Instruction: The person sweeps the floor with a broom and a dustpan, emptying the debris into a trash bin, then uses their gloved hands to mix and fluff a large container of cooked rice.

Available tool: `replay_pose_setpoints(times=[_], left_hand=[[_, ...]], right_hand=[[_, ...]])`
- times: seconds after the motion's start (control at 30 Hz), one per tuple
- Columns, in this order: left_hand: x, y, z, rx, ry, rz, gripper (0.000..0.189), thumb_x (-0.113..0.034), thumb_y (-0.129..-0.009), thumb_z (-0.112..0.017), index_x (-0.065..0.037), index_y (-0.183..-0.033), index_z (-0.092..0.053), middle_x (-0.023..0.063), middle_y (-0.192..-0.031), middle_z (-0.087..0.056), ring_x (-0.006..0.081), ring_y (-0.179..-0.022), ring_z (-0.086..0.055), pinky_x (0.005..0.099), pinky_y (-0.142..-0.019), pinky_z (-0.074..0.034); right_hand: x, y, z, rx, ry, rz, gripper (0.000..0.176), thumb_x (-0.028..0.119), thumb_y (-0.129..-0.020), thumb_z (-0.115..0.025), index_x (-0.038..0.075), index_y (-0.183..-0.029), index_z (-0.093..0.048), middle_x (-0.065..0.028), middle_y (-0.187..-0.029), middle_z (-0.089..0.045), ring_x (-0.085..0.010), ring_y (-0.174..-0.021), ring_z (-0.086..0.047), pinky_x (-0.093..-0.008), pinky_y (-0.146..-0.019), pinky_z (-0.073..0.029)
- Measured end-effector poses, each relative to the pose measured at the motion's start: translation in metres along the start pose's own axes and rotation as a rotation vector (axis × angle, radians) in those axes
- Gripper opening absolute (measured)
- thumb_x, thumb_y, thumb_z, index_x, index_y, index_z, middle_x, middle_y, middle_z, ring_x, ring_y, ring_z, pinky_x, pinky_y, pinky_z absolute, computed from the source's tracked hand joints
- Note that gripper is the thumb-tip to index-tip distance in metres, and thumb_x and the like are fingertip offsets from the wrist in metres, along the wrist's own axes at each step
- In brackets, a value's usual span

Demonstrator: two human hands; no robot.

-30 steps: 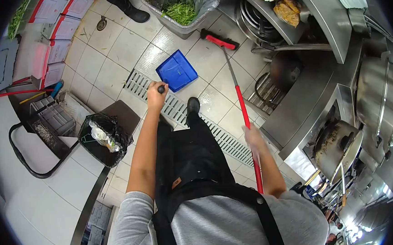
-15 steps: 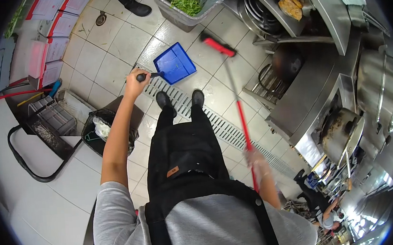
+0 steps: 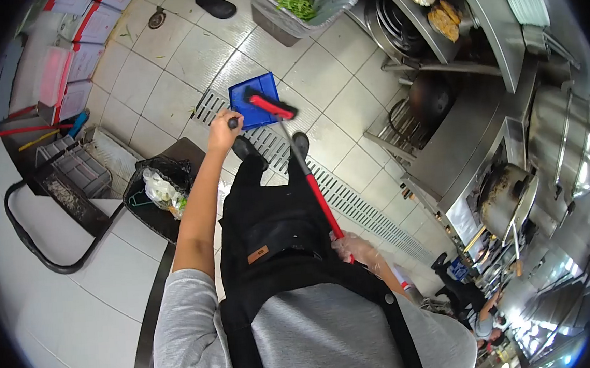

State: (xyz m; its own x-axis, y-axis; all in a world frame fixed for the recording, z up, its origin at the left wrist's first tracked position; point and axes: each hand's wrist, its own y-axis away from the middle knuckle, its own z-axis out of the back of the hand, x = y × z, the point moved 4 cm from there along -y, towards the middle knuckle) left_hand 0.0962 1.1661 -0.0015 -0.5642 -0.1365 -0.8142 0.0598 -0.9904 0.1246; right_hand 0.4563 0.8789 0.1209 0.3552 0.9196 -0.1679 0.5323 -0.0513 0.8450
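My bare left hand [image 3: 223,129] is closed around the black handle of a blue dustpan [image 3: 254,118]. In a clear plastic glove, my right hand [image 3: 355,247] grips the red pole of a broom [image 3: 324,204] beside my apron. The red broom head with black bristles overlaps the dustpan in this view and hides part of its tray. Below the pan, my black shoes [image 3: 300,145] stand at the slotted floor drain [image 3: 372,207].
A grey bin [image 3: 277,29] with green trimmings stands ahead, near another person's boot [image 3: 216,6]. At left, a black-lined bin [image 3: 148,220] holds plastic. Red-white boxes [image 3: 89,58] line the left wall. Steel counters [image 3: 472,130] and pots flank the right; another person [image 3: 481,301] is farther back.
The broom head has swung left from the open floor to over the dustpan. My right hand has moved left with the pole, and my left hand has shifted slightly right and down.
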Motion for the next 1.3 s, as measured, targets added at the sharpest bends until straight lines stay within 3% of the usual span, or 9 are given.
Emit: replay_pose_setpoints(times=[0.13,0.23,0.3,0.37,0.43,0.53,0.7,1.23,1.3], left_hand=[[0.052,0.016,0.078,-0.090,0.031,0.011,0.011,-0.010,-0.073,-0.070,-0.005,-0.083,-0.067,0.0144,-0.082,-0.062,0.0319,-0.078,-0.061,0.0362,-0.073,-0.049],[0.063,0.035,0.135,-0.106,0.100,0.108,0.011,-0.009,-0.075,-0.070,-0.003,-0.083,-0.068,0.0129,-0.081,-0.064,0.0279,-0.079,-0.063,0.0333,-0.073,-0.048],[0.063,0.047,0.162,-0.164,0.106,0.148,0.011,-0.009,-0.075,-0.070,-0.002,-0.083,-0.067,0.0122,-0.079,-0.063,0.0256,-0.075,-0.063,0.0321,-0.071,-0.048],[0.064,0.055,0.177,-0.227,0.206,0.245,0.011,-0.010,-0.076,-0.070,-0.001,-0.082,-0.067,0.0119,-0.078,-0.063,0.0240,-0.072,-0.063,0.0317,-0.069,-0.048],[0.067,0.066,0.189,-0.305,0.306,0.338,0.012,-0.011,-0.076,-0.070,0.000,-0.082,-0.067,0.0117,-0.077,-0.063,0.0225,-0.069,-0.063,0.0313,-0.067,-0.048],[0.075,0.075,0.199,-0.474,0.256,0.326,0.014,-0.013,-0.077,-0.070,0.000,-0.081,-0.067,0.0117,-0.075,-0.062,0.0211,-0.065,-0.062,0.0309,-0.061,-0.048],[0.077,0.066,0.206,-0.601,0.239,0.352,0.014,-0.014,-0.077,-0.071,-0.001,-0.082,-0.068,0.0115,-0.076,-0.062,0.0212,-0.065,-0.062,0.0309,-0.061,-0.049],[0.058,-0.040,0.191,-0.728,0.158,0.542,0.015,-0.013,-0.079,-0.070,0.001,-0.086,-0.067,0.0113,-0.082,-0.063,0.0199,-0.075,-0.062,0.0291,-0.067,-0.050],[0.058,-0.042,0.187,-0.749,0.149,0.512,0.012,-0.011,-0.081,-0.068,0.001,-0.085,-0.067,0.0118,-0.084,-0.062,0.0196,-0.072,-0.062,0.0295,-0.065,-0.052]], right_hand=[[0.020,0.043,-0.099,-0.085,0.587,0.187,0.023,0.025,-0.087,-0.057,0.010,-0.104,-0.051,-0.0005,-0.081,-0.054,-0.0099,-0.073,-0.055,-0.0243,-0.063,-0.044],[0.048,0.068,-0.138,-0.027,0.686,0.194,0.024,0.026,-0.085,-0.058,0.010,-0.103,-0.054,0.0001,-0.084,-0.056,-0.0092,-0.076,-0.054,-0.0203,-0.070,-0.041],[0.073,0.044,-0.128,-0.280,1.141,-0.077,0.022,0.029,-0.085,-0.057,0.009,-0.094,-0.056,-0.0013,-0.078,-0.054,-0.0121,-0.067,-0.053,-0.0239,-0.062,-0.042],[0.116,0.011,-0.210,-0.639,1.231,0.072,0.023,0.028,-0.081,-0.059,0.009,-0.093,-0.054,-0.0016,-0.070,-0.052,-0.0133,-0.068,-0.055,-0.0268,-0.061,-0.045],[0.149,-0.068,-0.148,-0.803,1.498,0.501,0.024,0.035,-0.087,-0.055,0.011,-0.083,-0.052,-0.0019,-0.060,-0.048,-0.0136,-0.052,-0.051,-0.0269,-0.047,-0.041],[0.170,-0.067,-0.234,-0.646,1.006,0.194,0.033,0.043,-0.092,-0.048,0.013,-0.079,-0.049,0.0001,-0.054,-0.042,-0.0123,-0.040,-0.040,-0.0268,-0.037,-0.032],[0.228,-0.081,-0.264,-0.518,1.043,0.283,0.039,0.046,-0.095,-0.042,0.010,-0.081,-0.048,0.0022,-0.049,-0.035,-0.0104,-0.036,-0.029,-0.0267,-0.033,-0.026],[0.488,-0.179,-0.371,-0.489,1.180,0.284,0.039,0.045,-0.095,-0.042,0.010,-0.078,-0.046,0.0009,-0.053,-0.041,-0.0134,-0.039,-0.037,-0.0293,-0.037,-0.033],[0.510,-0.190,-0.381,-0.488,1.226,0.318,0.045,0.043,-0.094,-0.045,0.011,-0.063,-0.048,-0.0032,-0.048,-0.045,-0.0182,-0.037,-0.043,-0.0352,-0.037,-0.035]])
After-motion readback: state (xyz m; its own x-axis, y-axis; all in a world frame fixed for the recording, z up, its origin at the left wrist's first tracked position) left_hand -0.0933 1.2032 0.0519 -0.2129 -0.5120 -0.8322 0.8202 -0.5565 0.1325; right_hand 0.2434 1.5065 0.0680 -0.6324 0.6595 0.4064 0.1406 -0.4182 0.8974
